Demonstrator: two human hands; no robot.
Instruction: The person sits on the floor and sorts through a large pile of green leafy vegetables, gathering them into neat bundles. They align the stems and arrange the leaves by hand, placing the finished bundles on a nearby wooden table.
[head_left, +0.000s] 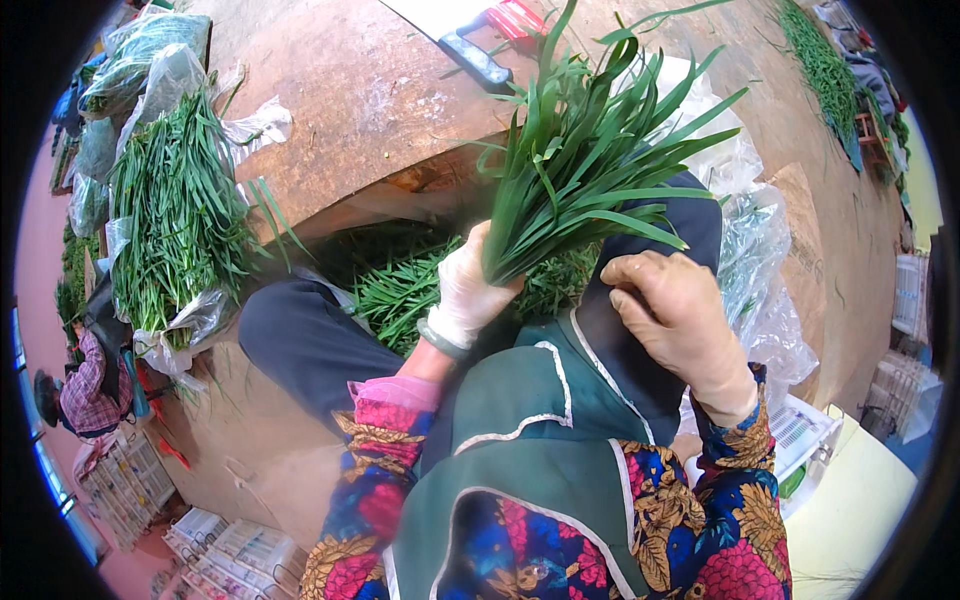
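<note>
A bunch of long flat green leaves, which look like Chinese chives (577, 165), stands fanned out above my left hand (476, 281). That hand wears a thin whitish glove and is closed around the lower end of the bunch. My right hand (667, 315), also gloved, is held to the right of the bunch with its fingers curled and a gap between thumb and forefinger; nothing shows in it. More loose green leaves (409, 289) lie below, between my knees and under the table edge.
Ahead is a worn wooden table (360, 97) with a grey-handled tool (476, 60) and a red object (517, 22). A large leaf pile (180, 217) lies on plastic at left. Plastic bags (757, 262) are at right. A person in a checked shirt (94, 382) is far left.
</note>
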